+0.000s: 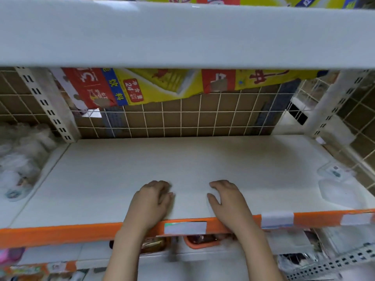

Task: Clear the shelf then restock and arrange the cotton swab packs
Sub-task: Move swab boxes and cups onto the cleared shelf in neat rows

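The white shelf board [182,163] with an orange front edge [60,233] is bare across its middle. My left hand [151,201] and my right hand [227,199] both rest near the front edge, a hand's width apart, fingers loosely curled, holding nothing. Clear plastic packs [336,185] lie at the shelf's right end. Bagged white cotton goods [18,159] sit in the neighbouring bay at the left; blur hides what they are.
A wire grid back panel [178,120] closes the rear. The upper shelf [182,35] overhangs close above. Red and yellow cartons [142,86] show behind the grid. White price tags [184,227] sit on the orange edge. Lower shelves hold mixed goods [200,240].
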Action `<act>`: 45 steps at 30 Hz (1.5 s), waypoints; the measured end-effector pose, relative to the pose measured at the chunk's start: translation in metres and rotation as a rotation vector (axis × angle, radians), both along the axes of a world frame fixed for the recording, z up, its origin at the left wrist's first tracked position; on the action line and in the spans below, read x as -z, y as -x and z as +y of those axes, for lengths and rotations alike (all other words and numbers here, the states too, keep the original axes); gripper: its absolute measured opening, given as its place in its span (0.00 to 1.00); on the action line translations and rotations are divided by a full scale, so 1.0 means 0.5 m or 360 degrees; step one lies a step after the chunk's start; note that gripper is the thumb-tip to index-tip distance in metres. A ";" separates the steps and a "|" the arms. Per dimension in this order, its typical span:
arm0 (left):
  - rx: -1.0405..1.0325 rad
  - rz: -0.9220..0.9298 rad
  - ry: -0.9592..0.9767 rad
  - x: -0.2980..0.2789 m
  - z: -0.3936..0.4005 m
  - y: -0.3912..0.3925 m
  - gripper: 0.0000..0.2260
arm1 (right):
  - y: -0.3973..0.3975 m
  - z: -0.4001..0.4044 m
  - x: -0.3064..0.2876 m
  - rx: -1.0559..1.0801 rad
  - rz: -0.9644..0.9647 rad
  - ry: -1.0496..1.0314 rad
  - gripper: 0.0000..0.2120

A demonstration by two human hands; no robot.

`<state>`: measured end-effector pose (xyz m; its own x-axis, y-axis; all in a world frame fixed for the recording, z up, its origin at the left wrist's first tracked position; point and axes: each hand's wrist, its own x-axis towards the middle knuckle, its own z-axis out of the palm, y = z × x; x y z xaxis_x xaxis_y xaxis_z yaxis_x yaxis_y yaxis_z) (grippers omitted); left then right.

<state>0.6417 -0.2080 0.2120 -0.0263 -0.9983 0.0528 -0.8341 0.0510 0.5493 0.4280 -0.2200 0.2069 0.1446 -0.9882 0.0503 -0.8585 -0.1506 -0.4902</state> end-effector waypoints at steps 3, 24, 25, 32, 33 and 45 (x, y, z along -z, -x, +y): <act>-0.0071 -0.0031 0.0028 0.000 -0.005 -0.005 0.20 | 0.000 -0.006 0.002 -0.0071 -0.0033 0.0017 0.17; 0.0022 -0.0016 0.0165 -0.011 -0.096 0.205 0.12 | 0.332 -0.032 -0.070 0.0389 -0.0116 0.0334 0.16; -0.0001 -0.0013 0.0161 -0.008 -0.099 0.231 0.11 | 0.363 -0.034 -0.073 0.0385 -0.0115 0.0337 0.16; 0.0228 -0.0016 0.0152 -0.015 -0.101 0.507 0.15 | 0.602 -0.025 -0.073 0.0474 -0.0096 0.0329 0.15; 0.0268 -0.0038 0.0164 -0.017 -0.101 0.548 0.14 | 0.630 -0.024 -0.071 0.0492 -0.0083 0.0317 0.15; 0.0775 -0.0281 -0.0033 -0.017 -0.120 0.830 0.32 | 0.721 -0.006 -0.054 0.0376 0.0034 0.0209 0.21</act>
